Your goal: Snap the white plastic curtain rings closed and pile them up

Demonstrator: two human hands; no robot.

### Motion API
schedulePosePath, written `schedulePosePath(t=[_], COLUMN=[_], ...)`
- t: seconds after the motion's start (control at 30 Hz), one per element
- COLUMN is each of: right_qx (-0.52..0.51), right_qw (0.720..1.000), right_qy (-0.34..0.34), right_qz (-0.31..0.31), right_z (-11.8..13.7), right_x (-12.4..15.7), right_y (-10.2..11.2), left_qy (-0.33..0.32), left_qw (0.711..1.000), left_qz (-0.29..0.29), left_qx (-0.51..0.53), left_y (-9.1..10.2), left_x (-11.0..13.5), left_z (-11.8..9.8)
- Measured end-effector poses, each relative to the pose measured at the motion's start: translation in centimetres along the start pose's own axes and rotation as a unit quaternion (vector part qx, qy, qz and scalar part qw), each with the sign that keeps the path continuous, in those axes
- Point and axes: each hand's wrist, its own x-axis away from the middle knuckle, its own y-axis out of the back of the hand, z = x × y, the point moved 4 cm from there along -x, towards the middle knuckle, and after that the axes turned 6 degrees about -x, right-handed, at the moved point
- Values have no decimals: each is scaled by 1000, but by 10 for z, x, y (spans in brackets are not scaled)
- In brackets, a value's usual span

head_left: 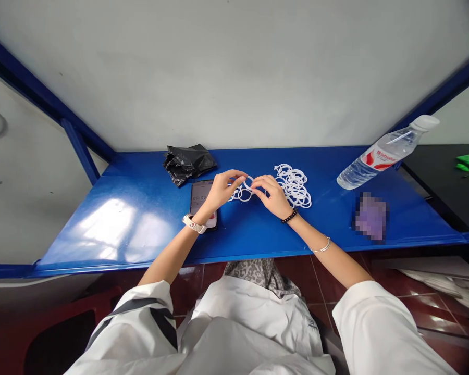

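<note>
Centrally, pinches a white ring [250, 178] above the blue table [328, 213] between left hand [223, 188] and right hand [273, 196], likely for control; has more rings [294, 186] heaped beside the right, seemingly for easy reach.

Just left of the middle of the frame, my phone [198, 189] screen reads "00:03", and my left hand [225, 188] blocks whatever follows. At the right, the water bottle [386, 152] has a label [380, 159] that looks like "Wahaha"; its finer print is too small to read.
</note>
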Motion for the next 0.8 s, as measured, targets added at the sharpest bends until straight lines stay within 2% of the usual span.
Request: schedulePosePath(t=[0.17, 0.3, 0.57, 0.67, 0.8], right_qx=[7, 1, -73, -88, -84], right_qw=[1000, 1000, 995, 992, 992], right_qy=[12, 21, -72, -92, -91], right_qz=[-3, -2, 11, 15, -21], right_z=[0, 3, 0, -2, 0], right_x=[1, 1, 1, 1, 0], right_y=[-1, -1, -1, -2, 3], left_qy=[-18, -34, -92, -89, -61], left_qw=[998, 996, 994, 995, 997], left_qz=[-50, -66, -29, -29, -35], left_qx=[-17, -58, -45, -21, 28], left_y=[2, 1, -6, -8, -7], left_x=[0, 0, 5, 6, 5], left_z=[0, -2, -14, -15, -12])
